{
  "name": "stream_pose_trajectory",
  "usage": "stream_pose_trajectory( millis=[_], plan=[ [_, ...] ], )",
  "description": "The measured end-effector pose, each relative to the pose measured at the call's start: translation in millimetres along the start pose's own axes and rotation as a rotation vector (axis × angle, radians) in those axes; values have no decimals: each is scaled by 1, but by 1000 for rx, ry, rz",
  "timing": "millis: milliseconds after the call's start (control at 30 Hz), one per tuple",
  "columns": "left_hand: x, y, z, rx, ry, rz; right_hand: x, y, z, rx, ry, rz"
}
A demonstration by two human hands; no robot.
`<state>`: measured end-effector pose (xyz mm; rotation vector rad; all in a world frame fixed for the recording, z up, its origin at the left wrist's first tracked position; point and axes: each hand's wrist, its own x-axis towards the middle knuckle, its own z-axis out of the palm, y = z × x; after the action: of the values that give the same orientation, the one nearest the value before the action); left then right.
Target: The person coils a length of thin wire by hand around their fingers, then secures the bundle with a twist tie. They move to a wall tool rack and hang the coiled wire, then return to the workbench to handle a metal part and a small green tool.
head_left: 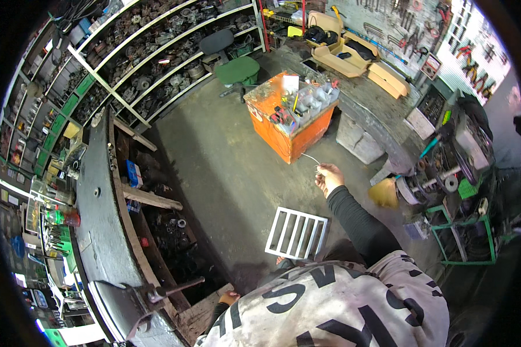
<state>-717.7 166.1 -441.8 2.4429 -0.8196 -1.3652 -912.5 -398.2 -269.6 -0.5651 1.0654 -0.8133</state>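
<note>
My right hand (330,178) reaches forward over the floor, its fingers closed in a pinch. They hold a thin, pale, slightly bent wire-like strip (311,157) that points toward an orange cabinet (295,142). Below that hand lies a white slatted metal frame (297,233) on the floor, close to my feet. My left hand (230,298) hangs low near the wooden lower part of the workbench (107,225); its fingers are too small and partly hidden to read.
A vise (127,306) stands on the bench at left, its handle sticking out. Shelves of metal parts (150,81) line the back. A green stool (237,70) stands behind the cabinet. At right are a machine with a wheel (448,173) and a green metal stand (464,260).
</note>
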Motion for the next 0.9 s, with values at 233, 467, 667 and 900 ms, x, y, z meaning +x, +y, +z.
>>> stream_pose_trajectory(
  millis=[233, 467, 667, 900],
  plan=[
    [49, 108, -100, -894, 474, -205, 220, -29, 36, -512, 73, -446],
    [78, 232, -8, -735, 680, -337, 426, -58, 106, -1269, -324, -687],
    [72, 375, 68, -481, 89, -329, 497, -30, 157, -1590, -657, -750],
    [87, 472, 37, -738, 310, -447, 508, -31, 174, -1581, -805, -953]
  ],
)
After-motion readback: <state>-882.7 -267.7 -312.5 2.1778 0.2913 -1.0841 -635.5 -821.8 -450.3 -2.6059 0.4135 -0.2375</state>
